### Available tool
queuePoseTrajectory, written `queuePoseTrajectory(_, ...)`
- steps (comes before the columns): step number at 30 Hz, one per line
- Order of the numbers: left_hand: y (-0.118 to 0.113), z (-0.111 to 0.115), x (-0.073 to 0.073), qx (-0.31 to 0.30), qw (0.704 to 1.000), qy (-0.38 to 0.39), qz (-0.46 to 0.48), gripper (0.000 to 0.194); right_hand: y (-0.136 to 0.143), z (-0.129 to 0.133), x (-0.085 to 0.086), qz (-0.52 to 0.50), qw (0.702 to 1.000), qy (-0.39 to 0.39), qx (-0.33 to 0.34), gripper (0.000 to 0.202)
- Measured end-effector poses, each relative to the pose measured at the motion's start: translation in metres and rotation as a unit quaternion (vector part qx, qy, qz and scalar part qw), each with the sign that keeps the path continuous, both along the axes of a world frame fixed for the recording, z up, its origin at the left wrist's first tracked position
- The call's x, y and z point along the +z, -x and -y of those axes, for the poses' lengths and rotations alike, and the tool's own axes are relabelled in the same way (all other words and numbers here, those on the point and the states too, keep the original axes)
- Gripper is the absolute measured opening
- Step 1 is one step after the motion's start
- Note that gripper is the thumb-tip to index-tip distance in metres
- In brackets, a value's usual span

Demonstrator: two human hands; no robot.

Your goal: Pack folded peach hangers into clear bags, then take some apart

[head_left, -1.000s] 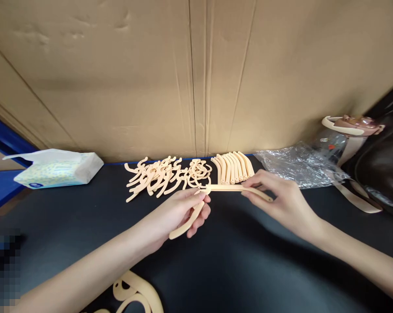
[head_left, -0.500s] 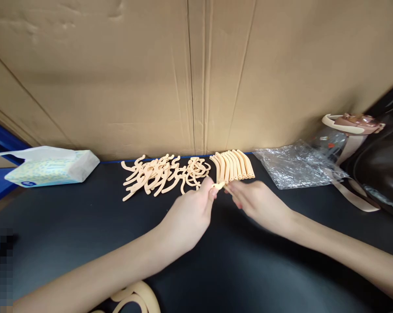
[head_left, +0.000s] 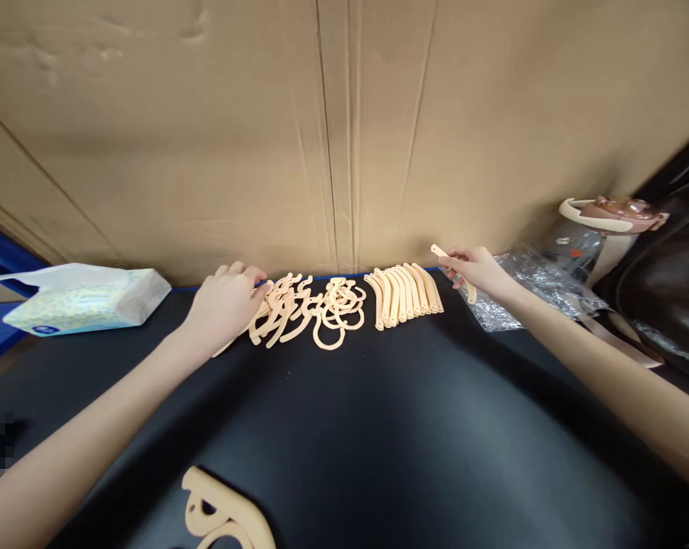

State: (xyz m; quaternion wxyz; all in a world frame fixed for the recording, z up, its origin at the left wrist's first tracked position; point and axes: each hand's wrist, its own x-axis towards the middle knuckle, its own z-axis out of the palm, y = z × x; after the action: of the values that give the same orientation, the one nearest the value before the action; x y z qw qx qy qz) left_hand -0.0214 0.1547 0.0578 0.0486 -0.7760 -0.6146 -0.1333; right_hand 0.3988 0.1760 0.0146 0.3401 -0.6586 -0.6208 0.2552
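My right hand (head_left: 474,268) pinches a curved beige strip (head_left: 438,250) with a hole near its end, held raised at the right of the row. A neat row of similar curved strips (head_left: 404,293) lies just left of that hand. My left hand (head_left: 223,297) is over the left end of a loose heap of beige strips with curled ends (head_left: 290,309), its fingers apart and its fingertips at the pieces. Whether it grips one of them is not clear. Beside the heap lies a cluster of beige hooks (head_left: 341,309).
A tissue pack (head_left: 86,299) lies at the left. Crumpled clear plastic (head_left: 504,309) and a bottle with a pinkish lid (head_left: 624,213) are at the right. Larger beige curved parts (head_left: 235,507) lie at the near edge. A cardboard wall (head_left: 207,152) stands behind the black table (head_left: 344,442).
My hands have parted from the middle. The left moved to the heap's left end; the right moved right with a strip. A hook now shows at the front of the hook cluster.
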Motion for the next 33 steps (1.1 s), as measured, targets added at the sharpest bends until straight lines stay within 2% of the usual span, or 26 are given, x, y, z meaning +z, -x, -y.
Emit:
queuePoseTrajectory(3,-0.018,0.014,-0.008,-0.058,0.998,-0.021,0.002,0.037,0.003,-0.001,0.003,0.029,0.998,-0.049,0.000,0.031)
queuePoseTrajectory(8,-0.069,0.048,-0.021,-0.241,0.970,-0.007,-0.007,0.035,0.005,0.016,0.011,0.107,0.977,-0.183,-0.004,0.025)
queuePoseTrajectory(10,-0.088,0.055,-0.028,-0.296,0.955,0.003,-0.018,0.038,0.005,0.027,0.008,0.137,0.965,-0.222,0.005,0.021)
queuePoseTrajectory(12,-0.103,0.055,-0.034,-0.326,0.945,0.010,-0.028,0.042,0.004,0.037,0.000,0.161,0.956,-0.243,0.022,0.021)
queuePoseTrajectory(17,-0.123,0.038,-0.043,-0.332,0.942,0.012,-0.039,0.048,-0.001,0.052,-0.027,0.197,0.940,-0.267,0.080,0.026)
queuePoseTrajectory(20,-0.127,0.032,-0.044,-0.332,0.942,0.012,-0.047,0.044,-0.005,0.053,-0.036,0.210,0.935,-0.265,0.105,0.024)
queuePoseTrajectory(27,-0.128,0.031,-0.044,-0.320,0.945,0.011,-0.059,0.022,-0.010,0.044,-0.043,0.205,0.936,-0.234,0.163,0.025)
queuePoseTrajectory(33,-0.129,0.028,-0.046,-0.293,0.955,0.015,-0.045,0.016,-0.008,0.042,-0.041,0.171,0.944,-0.211,0.185,0.026)
